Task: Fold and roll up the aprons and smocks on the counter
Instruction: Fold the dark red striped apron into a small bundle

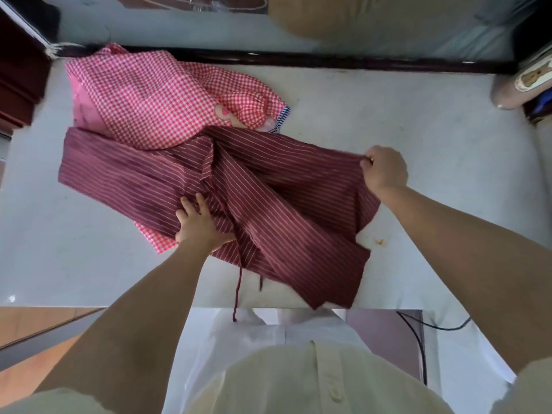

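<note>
The left hand (197,222) lies flat on the maroon striped apron (268,186) just left of the frame's centre, its fingers straight and spread, pressing the cloth down where several folds meet. The right hand (383,168), at centre right, is curled tight on the apron's far right edge, pinching the fabric between fingertips and thumb and drawing it taut and slightly off the surface (433,121).

The apron spreads across the middle of the pale surface in loose diagonal creases. Its near corner reaches the front edge, and a tie string (237,291) hangs over that edge toward the person's cream shirt (313,380).

A pink gingham smock (140,97) lies crumpled in the upper left. It is partly tucked under the apron, and a corner of it shows again below the left hand. A blue-and-white striped trim (283,115) peeks out at its right side.

A small brownish speck (380,241) sits on the surface beside the apron's right edge. A black cable (418,339) runs down the lower right.
</note>
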`<control>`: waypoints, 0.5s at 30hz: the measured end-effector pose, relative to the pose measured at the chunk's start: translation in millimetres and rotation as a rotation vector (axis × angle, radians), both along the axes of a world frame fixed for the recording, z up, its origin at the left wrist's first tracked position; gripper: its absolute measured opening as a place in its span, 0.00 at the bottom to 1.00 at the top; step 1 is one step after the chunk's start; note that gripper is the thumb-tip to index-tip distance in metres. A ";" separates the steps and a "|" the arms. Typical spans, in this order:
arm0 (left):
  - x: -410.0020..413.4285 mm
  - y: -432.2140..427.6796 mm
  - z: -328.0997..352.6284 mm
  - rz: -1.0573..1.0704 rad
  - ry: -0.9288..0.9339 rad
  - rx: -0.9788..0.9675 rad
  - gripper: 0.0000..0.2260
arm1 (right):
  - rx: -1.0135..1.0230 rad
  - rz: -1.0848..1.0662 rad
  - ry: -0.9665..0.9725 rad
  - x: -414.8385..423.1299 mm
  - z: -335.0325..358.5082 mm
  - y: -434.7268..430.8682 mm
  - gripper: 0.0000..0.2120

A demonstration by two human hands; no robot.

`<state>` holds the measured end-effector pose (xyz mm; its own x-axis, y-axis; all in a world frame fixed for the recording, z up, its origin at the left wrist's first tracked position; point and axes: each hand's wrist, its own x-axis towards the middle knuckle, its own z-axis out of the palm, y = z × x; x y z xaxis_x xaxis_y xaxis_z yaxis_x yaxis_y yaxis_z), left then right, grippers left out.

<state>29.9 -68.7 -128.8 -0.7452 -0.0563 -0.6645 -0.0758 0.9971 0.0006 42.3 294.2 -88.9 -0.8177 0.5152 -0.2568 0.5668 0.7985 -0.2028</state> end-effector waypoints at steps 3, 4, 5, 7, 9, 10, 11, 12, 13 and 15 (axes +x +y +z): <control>8.6 11.0 3.8 0.017 -0.001 -0.039 0.56 | 0.068 0.101 0.273 -7.1 7.9 -18.7 0.14; 11.7 13.8 4.9 0.005 0.006 -0.060 0.54 | 0.067 0.168 0.312 -5.5 10.1 -25.5 0.13; 13.2 14.8 5.5 -0.002 0.012 -0.075 0.53 | 0.016 0.248 0.321 -1.9 8.7 -32.4 0.11; 14.8 15.7 6.6 0.001 0.011 -0.093 0.51 | -0.230 0.388 0.175 9.6 3.2 -43.1 0.06; 14.2 13.7 6.5 -0.017 -0.010 -0.119 0.50 | -0.325 0.527 -0.154 23.4 -4.6 -51.9 0.12; 13.7 12.2 6.3 -0.023 -0.031 -0.122 0.49 | -0.263 0.587 -0.292 28.1 -11.0 -54.2 0.16; 13.0 10.6 5.9 -0.009 -0.053 -0.113 0.50 | -0.179 0.612 -0.376 31.2 -17.1 -54.6 0.18; 12.7 8.8 5.9 0.014 -0.072 -0.101 0.49 | -0.099 0.610 -0.423 32.3 -20.4 -54.6 0.17; 12.3 6.0 8.0 0.035 -0.081 -0.089 0.48 | -0.044 0.596 -0.455 30.1 -22.8 -54.6 0.14; 10.0 3.5 13.0 0.033 -0.076 -0.082 0.43 | -0.014 0.499 -0.493 25.9 -25.2 -50.6 0.10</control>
<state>39.8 -65.2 -115.8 -0.6893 -0.1368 -0.7115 -0.1058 0.9905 -0.0879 68.2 243.5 -114.0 -0.7420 0.1026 -0.6625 0.1621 0.9863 -0.0289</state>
